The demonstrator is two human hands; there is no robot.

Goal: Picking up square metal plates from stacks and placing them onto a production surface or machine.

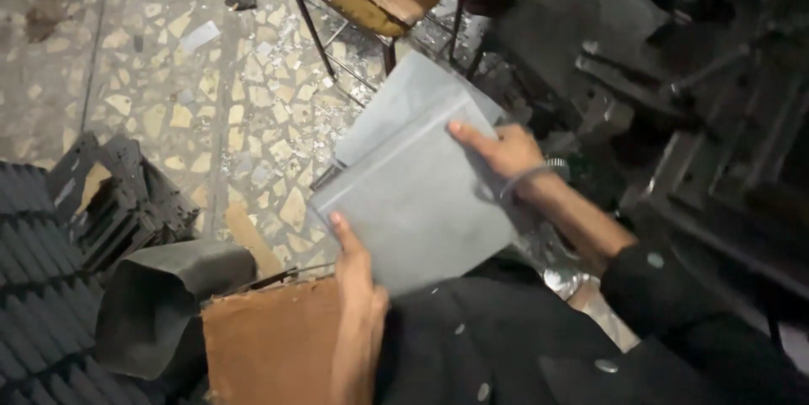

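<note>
over speckled terrazzo floor (211,118), flat grey metal sheets (421,194), left hand (358,274), right hand (506,152)

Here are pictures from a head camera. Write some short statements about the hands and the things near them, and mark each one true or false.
1. Both hands touch the grey sheet. True: the left hand is at its lower edge, the right hand at its right edge.
2. The sheet is bright red. False: it is plain grey.
3. A brown board lies below the left hand. True.
4. The floor is smooth and clean. False: it is stone-patterned and strewn with shiny scraps.
5. The right wrist is bare. False: it wears a bangle.
6. A dark bent metal piece lies left of the board. True.
</note>
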